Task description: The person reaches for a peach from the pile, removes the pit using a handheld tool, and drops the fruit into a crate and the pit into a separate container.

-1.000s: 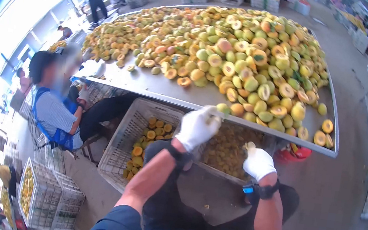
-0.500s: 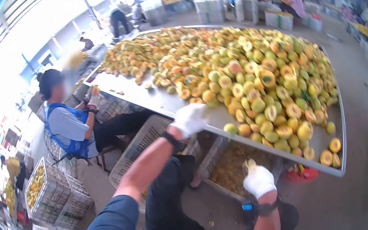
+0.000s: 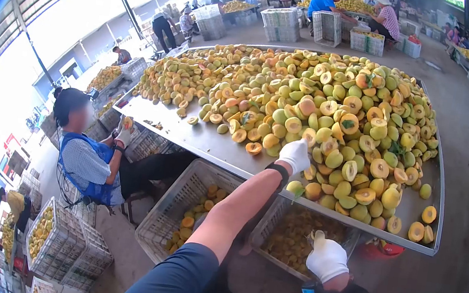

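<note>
My left hand (image 3: 295,155), in a white glove, is stretched over the near edge of the metal table, its fingers at a halved apricot (image 3: 309,136) in the pile. The glove hides part of the fingers. Lower right, my right hand (image 3: 327,260), also gloved, is closed above a crate (image 3: 260,229) of small brownish-yellow bits. A pale, narrow thing (image 3: 316,237) shows at its thumb side; I cannot make out what it is. Whole and cut yellow-green apricots (image 3: 335,115) are heaped across the table (image 3: 224,156).
Left of my arm stands a crate (image 3: 161,220) with apricot halves. A person in a blue vest (image 3: 89,156) sits at the table's left end, holding a fruit. Stacked crates (image 3: 67,249) stand lower left. Something red (image 3: 382,250) lies under the table's right side. Other people work farther back.
My left hand has moved right and forward, from the table's near edge to the pile. My right hand has stayed over the crate, slightly lower in view. The view has shifted.
</note>
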A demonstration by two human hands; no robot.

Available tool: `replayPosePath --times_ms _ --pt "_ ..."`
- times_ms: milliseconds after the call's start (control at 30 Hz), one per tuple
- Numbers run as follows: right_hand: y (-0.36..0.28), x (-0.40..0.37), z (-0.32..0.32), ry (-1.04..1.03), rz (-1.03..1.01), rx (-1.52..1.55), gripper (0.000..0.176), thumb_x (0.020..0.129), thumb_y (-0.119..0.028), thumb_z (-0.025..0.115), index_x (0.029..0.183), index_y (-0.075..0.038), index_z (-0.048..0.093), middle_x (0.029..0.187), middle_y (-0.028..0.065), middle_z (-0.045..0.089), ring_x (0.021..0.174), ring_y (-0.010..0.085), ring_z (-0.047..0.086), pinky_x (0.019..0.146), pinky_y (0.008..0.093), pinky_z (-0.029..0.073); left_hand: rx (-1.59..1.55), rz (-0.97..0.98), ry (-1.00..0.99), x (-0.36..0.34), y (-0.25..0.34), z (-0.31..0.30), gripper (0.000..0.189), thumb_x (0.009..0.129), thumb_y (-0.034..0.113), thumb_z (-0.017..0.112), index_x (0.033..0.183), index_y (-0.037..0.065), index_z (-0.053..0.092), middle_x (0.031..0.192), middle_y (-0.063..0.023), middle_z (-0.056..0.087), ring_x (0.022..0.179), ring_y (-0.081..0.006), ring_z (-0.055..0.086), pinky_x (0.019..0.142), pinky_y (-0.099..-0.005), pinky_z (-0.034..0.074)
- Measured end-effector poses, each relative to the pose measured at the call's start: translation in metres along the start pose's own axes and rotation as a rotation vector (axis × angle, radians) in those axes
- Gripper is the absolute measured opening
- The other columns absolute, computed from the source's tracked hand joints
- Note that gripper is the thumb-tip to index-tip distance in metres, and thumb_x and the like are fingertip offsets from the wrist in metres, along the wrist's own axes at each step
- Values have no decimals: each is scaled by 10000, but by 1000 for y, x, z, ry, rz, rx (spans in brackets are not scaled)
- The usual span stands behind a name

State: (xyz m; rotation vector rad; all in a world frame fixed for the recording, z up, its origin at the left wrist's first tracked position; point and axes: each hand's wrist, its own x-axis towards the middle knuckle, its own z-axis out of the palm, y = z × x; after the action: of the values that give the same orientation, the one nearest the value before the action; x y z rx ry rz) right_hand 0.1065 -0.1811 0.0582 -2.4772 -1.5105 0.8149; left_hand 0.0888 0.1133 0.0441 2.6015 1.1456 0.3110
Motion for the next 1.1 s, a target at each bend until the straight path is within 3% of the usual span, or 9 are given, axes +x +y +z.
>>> replayPosePath --times_ms 333,533,567,600,667,700,800,933,1100 --pt "0 2 9 -5 -8 -39 374 853 -156 504 1199 -31 571 963 233 700 930 409 673 820 486 530 -105 -259 -58 6 -28 18 388 801 270 682 1056 -22 682 1074 -249 691 1028 -362 677 894 -405 534" --pt "-1 5 6 18 4 -52 416 858 -171 518 1249 -37 560 978 219 701 940 396 671 828 482 527 -228 -337 -170 -27 -31 -9 456 691 326 751 971 -35 731 1010 -232 711 995 -350 684 865 -389 535" --pt "-2 5 6 16 1 -55 416 858 -171 518 1249 -37 560 978 219 701 940 396 671 828 482 527 -203 -281 -84 -35 -32 -13 415 692 332 722 886 -34 732 916 -212 721 839 -306 714 740 -372 560" --pt "-2 5 5 45 -8 -47 427 861 -179 525 1264 -42 554 979 219 700 939 395 671 830 482 526 -204 -286 -84 -42 -34 -18 415 692 332 722 886 -34 732 916 -212 721 839 -306 714 740 -372 560" --pt "-3 5 4 73 -21 -42 438 864 -188 532 1278 -47 547 979 219 699 938 394 670 832 482 525 -728 -358 -143 -56 -41 -31 371 716 356 688 805 -5 686 759 -162 678 622 -269 661 549 -366 524" --pt "-3 5 3 83 -15 -43 448 864 -194 541 1289 -51 541 978 220 698 938 395 669 832 483 525 -950 -372 -167 -66 -45 -34 315 742 319 639 834 18 626 672 -108 601 500 -208 578 438 -330 460" --pt "-2 6 6 119 -21 -39 449 862 -196 559 1287 -56 535 969 229 694 935 406 664 829 491 520 -1324 -369 -261 -108 -36 -64 317 761 290 614 928 22 591 705 -104 599 514 -202 574 441 -314 456" --pt "-6 5 4 309 -171 139 400 831 -124 583 1218 -41 529 937 247 677 925 446 637 804 529 498 -1467 -240 -268 -147 -37 -65 320 818 269 587 1042 41 602 872 -110 655 638 -204 629 493 -297 490" --pt "-6 13 19 598 -355 359 422 831 -76 614 1243 -39 528 900 250 667 861 447 637 733 521 506 -1952 -311 -444 -165 -33 -35 437 939 267 459 1298 40 562 1110 -112 660 782 -212 632 570 -280 469"
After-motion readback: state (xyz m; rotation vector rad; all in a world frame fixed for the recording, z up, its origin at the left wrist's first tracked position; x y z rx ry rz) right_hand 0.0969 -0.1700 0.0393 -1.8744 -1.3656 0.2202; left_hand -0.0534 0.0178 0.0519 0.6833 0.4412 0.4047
